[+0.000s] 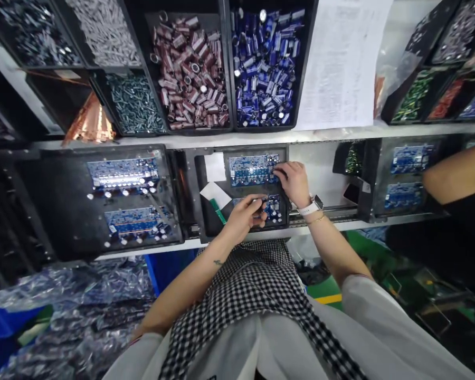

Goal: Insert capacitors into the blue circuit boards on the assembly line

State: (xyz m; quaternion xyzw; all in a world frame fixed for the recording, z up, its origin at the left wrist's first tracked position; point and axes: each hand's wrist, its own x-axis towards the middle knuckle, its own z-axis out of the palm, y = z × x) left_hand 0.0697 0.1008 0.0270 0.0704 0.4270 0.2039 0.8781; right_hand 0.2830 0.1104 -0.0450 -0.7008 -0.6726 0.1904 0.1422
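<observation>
Two blue circuit boards lie in a black tray [206, 224] in front of me. My right hand [294, 182] is at the right end of the upper board [251, 171], its thumb and fingertips pinched together; what they hold is too small to make out. Over the lower board [275, 206] is my left hand [247, 215], its fingers curled around small dark parts that I cannot make out clearly. The left hand covers much of that lower board. A green marker [217, 211] and white paper pieces [215, 167] lie at the tray's left side.
Bins of brown cylinders [193, 74] and blue cylinders [265, 68] stand behind, beside a printed sheet [340, 63]. A left tray [63, 211] and a right tray [404, 214] hold more boards. Another person's arm [455, 174] reaches in at the right. A dark phone-like object [352, 193] lies between trays.
</observation>
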